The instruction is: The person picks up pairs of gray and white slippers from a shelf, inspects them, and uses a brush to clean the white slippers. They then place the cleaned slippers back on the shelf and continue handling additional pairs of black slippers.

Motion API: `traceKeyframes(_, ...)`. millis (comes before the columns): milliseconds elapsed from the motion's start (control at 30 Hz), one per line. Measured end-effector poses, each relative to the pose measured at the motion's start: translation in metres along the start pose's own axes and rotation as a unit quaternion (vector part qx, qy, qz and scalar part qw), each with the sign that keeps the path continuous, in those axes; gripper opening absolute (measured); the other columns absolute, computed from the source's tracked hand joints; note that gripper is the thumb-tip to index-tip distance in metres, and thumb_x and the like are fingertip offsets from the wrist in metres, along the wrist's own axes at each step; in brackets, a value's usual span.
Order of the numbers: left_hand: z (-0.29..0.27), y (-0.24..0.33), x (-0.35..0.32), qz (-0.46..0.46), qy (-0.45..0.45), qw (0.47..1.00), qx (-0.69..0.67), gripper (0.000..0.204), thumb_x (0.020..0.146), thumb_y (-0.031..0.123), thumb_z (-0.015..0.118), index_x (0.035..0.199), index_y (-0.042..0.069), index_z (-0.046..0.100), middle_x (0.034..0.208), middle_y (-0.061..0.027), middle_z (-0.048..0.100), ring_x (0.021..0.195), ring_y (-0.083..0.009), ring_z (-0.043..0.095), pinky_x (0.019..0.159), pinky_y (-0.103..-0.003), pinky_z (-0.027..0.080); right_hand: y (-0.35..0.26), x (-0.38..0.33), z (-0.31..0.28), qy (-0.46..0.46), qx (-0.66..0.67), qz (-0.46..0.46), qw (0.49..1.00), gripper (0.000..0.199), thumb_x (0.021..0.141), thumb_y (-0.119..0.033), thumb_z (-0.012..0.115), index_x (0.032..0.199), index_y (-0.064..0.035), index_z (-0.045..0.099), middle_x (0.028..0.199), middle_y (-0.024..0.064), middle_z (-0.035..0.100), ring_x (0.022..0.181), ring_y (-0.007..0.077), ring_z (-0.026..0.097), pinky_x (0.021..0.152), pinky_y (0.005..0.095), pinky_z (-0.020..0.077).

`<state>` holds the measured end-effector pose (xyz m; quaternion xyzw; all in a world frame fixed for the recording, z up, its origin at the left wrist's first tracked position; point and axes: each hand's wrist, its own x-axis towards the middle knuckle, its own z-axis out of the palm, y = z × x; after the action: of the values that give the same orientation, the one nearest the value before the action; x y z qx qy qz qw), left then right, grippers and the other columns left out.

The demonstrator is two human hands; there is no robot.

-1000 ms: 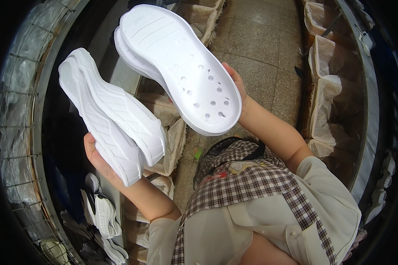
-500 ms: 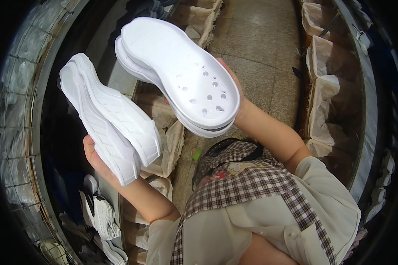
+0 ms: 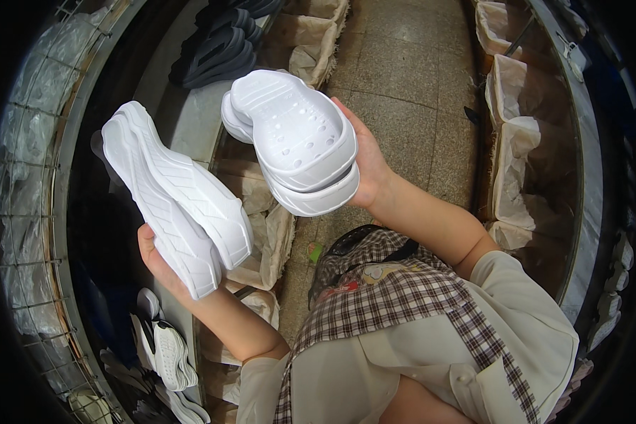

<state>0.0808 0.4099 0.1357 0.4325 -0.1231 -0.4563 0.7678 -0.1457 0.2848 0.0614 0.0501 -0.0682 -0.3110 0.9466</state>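
Note:
Two white shoe soles (image 3: 173, 194), stacked together and seen from the side, rest in my left hand (image 3: 164, 265). Its fingers curl around their lower end, partly hidden behind them. My right hand (image 3: 366, 157) grips a second stacked pair of white shoe soles (image 3: 297, 131) by their right edge. The upper one of that pair shows a raised rim and small round holes across its inner face. Most of the right fingers are hidden behind the soles. Both pairs are held up side by side, apart from each other.
Dark soles (image 3: 222, 49) are piled on a ledge at the far left. More white soles (image 3: 173, 357) lie at the lower left beside a wire rack (image 3: 32, 212) with clear plastic. Cloth-lined bins (image 3: 512, 169) flank the tiled floor (image 3: 410, 92) on both sides.
My right hand has tilted its pair of soles, lowering their far end toward me, so the rim and back edges show more. The left pair has shifted only slightly.

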Motion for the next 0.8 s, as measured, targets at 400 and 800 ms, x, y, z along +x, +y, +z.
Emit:
traceKeyframes(400, 0.0036, -0.0051, -0.0022, 0.026, -0.011, 1.0, -0.007, 0.05, 0.079, 0.023, 0.044, 0.12, -0.004, 0.051, 0.115, -0.0188, 0.059, 0.102, -0.0326, 0.059, 0.09, -0.043, 0.047, 0.0004, -0.0018, 0.0037, 0.001, 0.001, -0.001, 1.0, 0.048, 0.094, -0.045, 0.04, 0.122, -0.0103, 0.055, 0.122, 0.0113, 0.057, 0.108, 0.0274, 0.057, 0.096, 0.0447, 0.0449)
traceKeyframes(800, -0.0027, -0.0046, 0.0017, -0.01, -0.003, 1.0, -0.019, 0.054, 0.075, 0.024, 0.046, 0.121, -0.003, 0.051, 0.117, -0.0186, 0.058, 0.106, -0.0348, 0.056, 0.093, -0.045, 0.044, 0.0021, -0.0021, 0.0032, 0.014, 0.002, -0.004, 1.0, 0.048, 0.095, -0.044, 0.039, 0.126, -0.0097, 0.053, 0.123, 0.0124, 0.057, 0.109, 0.0284, 0.057, 0.095, 0.0453, 0.0453)
